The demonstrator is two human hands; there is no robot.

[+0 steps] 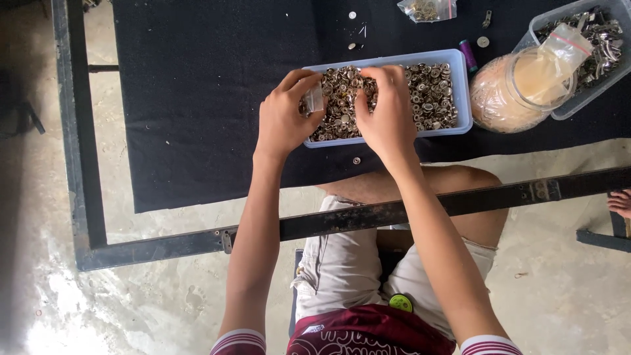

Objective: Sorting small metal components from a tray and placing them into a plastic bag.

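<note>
- My left hand (284, 117) was at the left end of the tray (463, 92), fingers curled and pinched on a small clear bag (314, 98) held over the rim.
- My right hand (388, 110) lay palm down on the snaps (430, 92) in the middle of the tray, fingers bent into the heap; I could not tell whether it had any pinched, since the fingertips were hidden.
- The tray was pale blue and shallow, filled with small metal snaps, and it sat on the black cloth (197, 98) near the front edge, just above my knees.
- To the right of the tray stood a round jar (513, 89) lying tilted, with a clear bag tucked in its mouth.
- Behind the jar was a clear tub (591, 85) holding more metal parts.
- A purple spool (468, 56) lay just beside the tray's far right corner.
- A small bag of parts (427, 9) lay at the far edge of the cloth.
- One loose snap (356, 160) sat on the cloth just in front of the tray.
- The dark metal frame (79, 151) ran around the cloth.
</note>
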